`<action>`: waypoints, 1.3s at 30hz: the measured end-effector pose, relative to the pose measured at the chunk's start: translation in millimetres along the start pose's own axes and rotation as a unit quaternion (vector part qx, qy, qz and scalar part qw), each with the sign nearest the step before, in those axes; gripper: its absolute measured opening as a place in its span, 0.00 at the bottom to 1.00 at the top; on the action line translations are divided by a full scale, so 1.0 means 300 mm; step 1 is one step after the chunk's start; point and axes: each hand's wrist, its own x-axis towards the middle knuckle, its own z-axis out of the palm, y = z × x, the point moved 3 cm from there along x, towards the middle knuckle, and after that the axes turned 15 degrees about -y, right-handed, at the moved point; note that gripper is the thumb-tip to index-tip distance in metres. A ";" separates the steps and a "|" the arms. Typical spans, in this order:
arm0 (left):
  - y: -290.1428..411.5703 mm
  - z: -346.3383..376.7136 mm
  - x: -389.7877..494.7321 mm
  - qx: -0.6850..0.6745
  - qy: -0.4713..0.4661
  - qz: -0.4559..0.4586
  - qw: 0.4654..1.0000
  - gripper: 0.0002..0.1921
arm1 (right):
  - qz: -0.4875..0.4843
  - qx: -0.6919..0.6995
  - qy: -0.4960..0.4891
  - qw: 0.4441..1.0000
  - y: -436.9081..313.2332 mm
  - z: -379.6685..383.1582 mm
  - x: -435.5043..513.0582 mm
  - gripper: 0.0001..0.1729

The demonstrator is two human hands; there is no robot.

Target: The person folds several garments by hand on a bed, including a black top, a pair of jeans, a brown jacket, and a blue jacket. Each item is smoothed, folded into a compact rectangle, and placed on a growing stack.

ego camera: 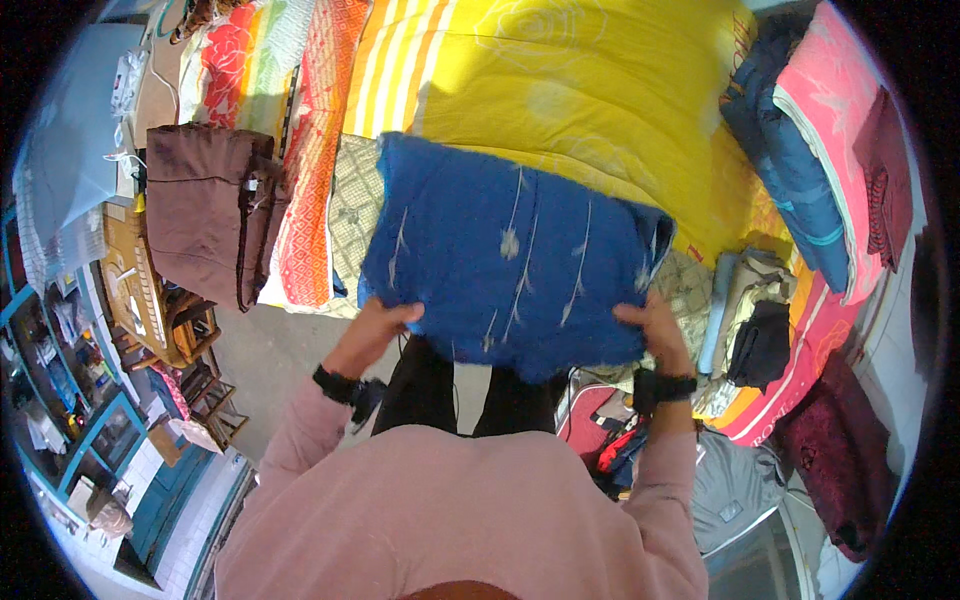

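Note:
A blue cloth (465, 255) with white arrow-like motifs is spread in front of me, folded into a rough rectangle. Its far part overlaps a yellow bedspread (570, 97), and its near edge hangs above my dark trouser legs. My left hand (377, 330) grips the near left corner, thumb on top. At the near right corner my right hand (654, 322) pinches the cloth in the same way. The fingers of both hands are mostly hidden beneath the fabric. Left of the cloth lies a folded brown garment (202, 202) on the edge of an orange-patterned cloth (311, 202).
Small folded clothes (757, 315) are stacked at the right, beside a rolled dark-blue quilt (795, 165) and a pink blanket (832, 127). A grey bag (735, 487) sits at lower right. To the left stand a wooden table (135, 277) and blue-framed shelves (97, 435).

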 end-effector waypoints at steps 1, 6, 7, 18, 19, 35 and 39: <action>-0.068 -0.015 -0.013 -0.006 0.029 -0.050 0.998 0.35 | -0.002 0.010 -0.005 1.000 0.069 0.017 -0.005 0.36; -0.300 -0.140 0.080 0.037 0.149 -0.095 0.984 0.21 | 0.039 -0.133 0.146 0.979 0.328 -0.029 0.129 0.34; -0.308 -0.160 0.097 0.052 0.130 -0.082 0.987 0.20 | 0.054 -0.115 0.154 0.980 0.356 -0.036 0.153 0.34; -0.069 -0.234 0.072 0.155 0.190 0.046 0.968 0.26 | -0.130 -0.178 0.403 0.888 0.118 -0.090 0.112 0.33; -0.002 -0.260 0.081 0.183 0.223 0.072 0.955 0.27 | -0.121 -0.207 0.401 0.884 0.056 -0.101 0.119 0.33; 0.380 -0.425 0.531 0.170 0.122 0.061 0.976 0.16 | -0.211 -0.025 0.225 0.951 -0.041 -0.445 0.294 0.10; 0.406 -0.425 0.479 0.210 0.155 0.068 0.963 0.12 | -0.085 -0.025 0.277 0.957 0.006 -0.462 0.274 0.19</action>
